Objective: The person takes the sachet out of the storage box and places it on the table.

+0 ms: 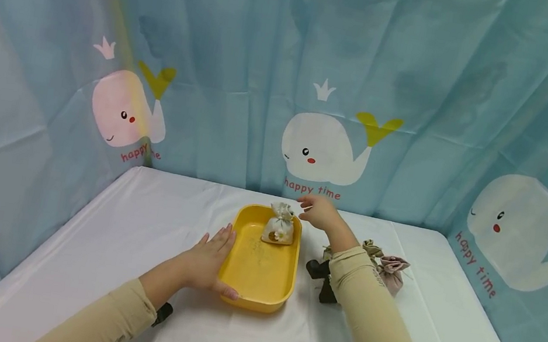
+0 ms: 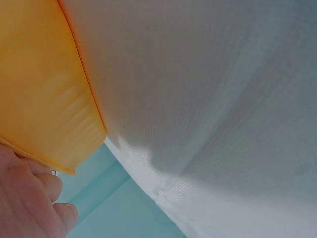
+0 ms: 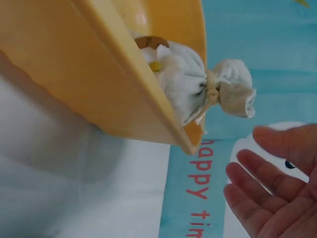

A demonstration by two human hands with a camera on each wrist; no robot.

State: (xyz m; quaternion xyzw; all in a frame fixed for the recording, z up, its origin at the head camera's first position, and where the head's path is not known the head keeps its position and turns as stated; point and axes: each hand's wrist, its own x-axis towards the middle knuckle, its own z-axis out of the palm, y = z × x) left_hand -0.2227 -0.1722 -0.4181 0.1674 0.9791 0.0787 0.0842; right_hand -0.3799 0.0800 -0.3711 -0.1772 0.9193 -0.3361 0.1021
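Note:
A yellow plastic tray (image 1: 259,272) stands on the white-covered table. At its far end sits a small white drawstring pouch (image 1: 279,231) with a tied neck and a flower decoration. My left hand (image 1: 204,261) rests on the tray's left rim, fingers straight and the thumb near the front corner. Just right of the pouch's neck, my right hand (image 1: 320,212) is held in the air over the tray's far right corner. The right wrist view shows its relaxed fingers (image 3: 270,176) apart from the pouch's gathered top (image 3: 235,89), holding nothing.
Partly hidden behind the right forearm, a pink pouch (image 1: 392,271) and an olive-toned pouch (image 1: 372,249) lie on the table. A black device (image 1: 319,269) shows by the right wrist. A blue curtain (image 1: 246,72) with whale prints hangs behind the table.

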